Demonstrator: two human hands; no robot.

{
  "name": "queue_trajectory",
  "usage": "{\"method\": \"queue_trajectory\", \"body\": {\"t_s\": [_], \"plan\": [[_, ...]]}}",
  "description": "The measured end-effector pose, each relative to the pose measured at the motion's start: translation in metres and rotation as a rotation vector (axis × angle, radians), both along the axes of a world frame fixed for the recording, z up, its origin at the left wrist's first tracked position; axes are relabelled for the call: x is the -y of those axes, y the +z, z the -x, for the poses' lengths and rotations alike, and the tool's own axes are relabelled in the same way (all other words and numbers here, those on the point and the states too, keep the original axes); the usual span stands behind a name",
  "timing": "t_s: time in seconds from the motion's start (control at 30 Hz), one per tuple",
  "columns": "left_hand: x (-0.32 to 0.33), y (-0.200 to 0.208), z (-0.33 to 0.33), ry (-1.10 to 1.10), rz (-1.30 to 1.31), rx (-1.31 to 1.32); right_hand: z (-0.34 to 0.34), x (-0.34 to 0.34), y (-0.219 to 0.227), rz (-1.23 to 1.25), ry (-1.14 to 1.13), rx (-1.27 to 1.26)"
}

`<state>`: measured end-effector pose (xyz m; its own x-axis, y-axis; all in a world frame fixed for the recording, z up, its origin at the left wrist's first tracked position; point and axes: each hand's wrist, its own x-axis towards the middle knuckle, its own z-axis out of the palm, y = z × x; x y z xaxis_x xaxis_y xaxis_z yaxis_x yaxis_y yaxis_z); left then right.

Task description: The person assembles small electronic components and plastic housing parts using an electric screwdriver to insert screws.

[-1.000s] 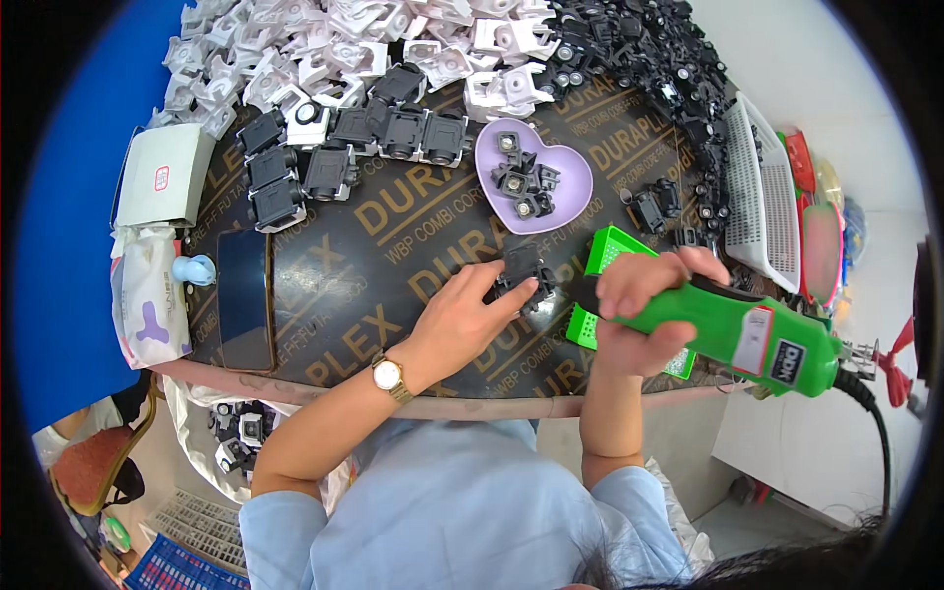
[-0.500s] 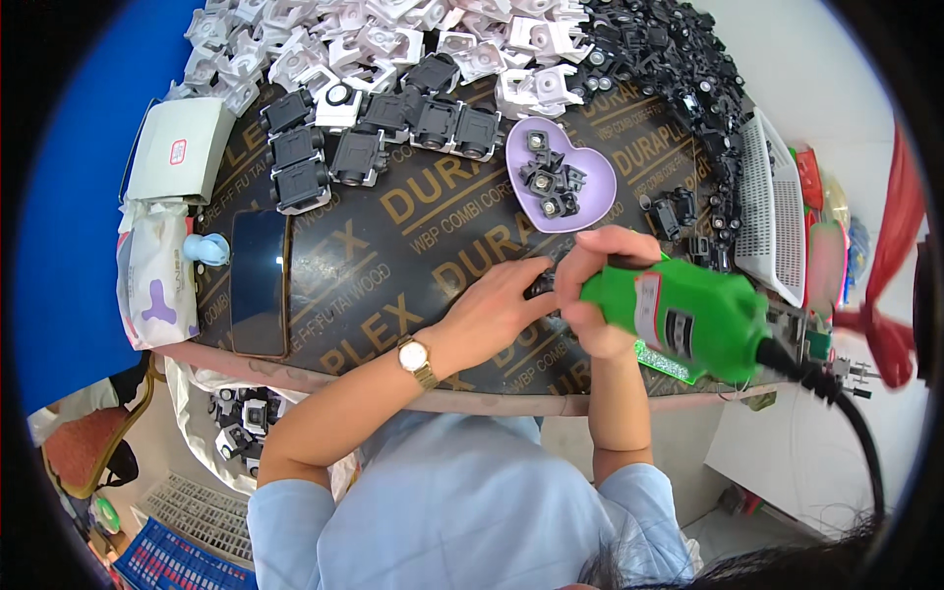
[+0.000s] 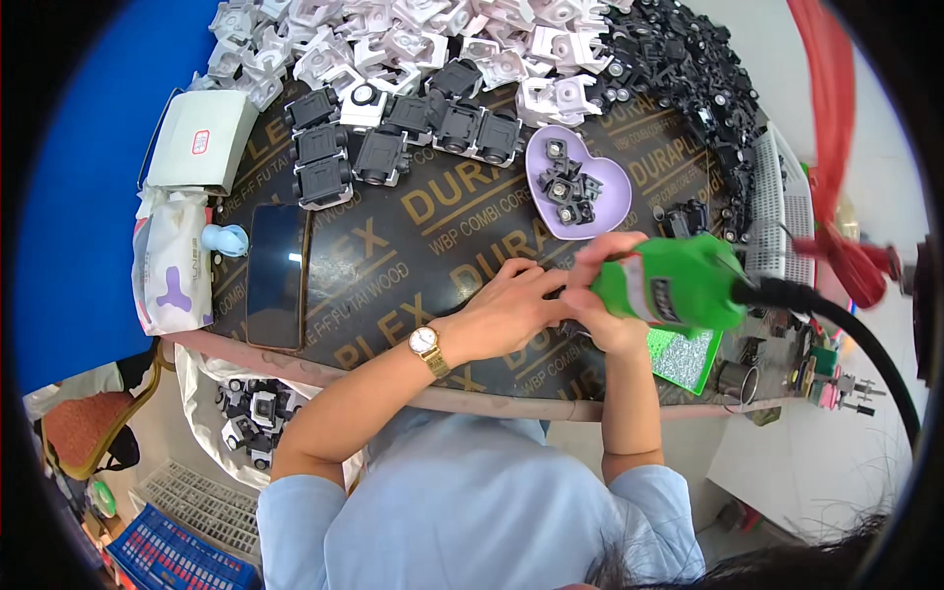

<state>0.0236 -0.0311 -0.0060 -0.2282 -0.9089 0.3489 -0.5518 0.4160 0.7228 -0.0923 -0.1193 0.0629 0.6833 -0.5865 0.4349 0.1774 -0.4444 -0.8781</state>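
Green electric screwdriver (image 3: 678,282) sits low over the dark board surface (image 3: 393,265), right hand (image 3: 605,305) clenched around its body, tip hidden. Left hand (image 3: 511,310) presses beside it, fingers curled, seemingly steadying a small part I can't see. Heart-shaped purple dish (image 3: 610,202) of parts waits close behind.

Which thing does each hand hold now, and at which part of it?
The right hand grips the green power tool around its front end. The left hand presses something beneath the tool; it is hidden, so I cannot tell.
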Motion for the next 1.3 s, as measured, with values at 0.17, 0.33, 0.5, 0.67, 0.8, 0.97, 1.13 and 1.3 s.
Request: {"method": "queue_trajectory", "body": {"t_s": [0.17, 0.33, 0.5, 0.67, 0.8, 0.97, 1.13, 1.3], "plan": [[0.006, -0.014, 0.005, -0.041, -0.019, -0.062, -0.001, -0.011, -0.001, -0.103, -0.169, -0.062], [-0.003, 0.007, 0.008, 0.026, 0.019, 0.012, -0.006, -0.019, 0.000, 0.051, -0.352, 0.046], [-0.007, 0.010, 0.018, 0.094, 0.092, 0.020, 0.002, -0.025, 0.016, -0.129, -0.277, 0.133], [-0.009, 0.017, 0.023, 0.075, 0.065, 0.068, 0.022, -0.021, 0.048, -0.191, -0.261, 0.430], [-0.020, 0.040, 0.005, 0.055, -0.188, -0.108, 0.056, 0.001, 0.063, -0.158, -0.362, 0.531], [-0.083, 0.053, -0.038, 0.159, -0.485, -0.617, 0.113, 0.014, 0.053, -0.099, -0.597, 0.432], [-0.184, 0.039, -0.096, 0.533, -0.320, -1.063, 0.132, 0.029, 0.039, -0.116, -0.553, 0.367], [-0.296, 0.033, -0.138, 0.387, -0.039, -1.634, 0.111, 0.039, 0.026, -0.162, -0.429, 0.340]]}}
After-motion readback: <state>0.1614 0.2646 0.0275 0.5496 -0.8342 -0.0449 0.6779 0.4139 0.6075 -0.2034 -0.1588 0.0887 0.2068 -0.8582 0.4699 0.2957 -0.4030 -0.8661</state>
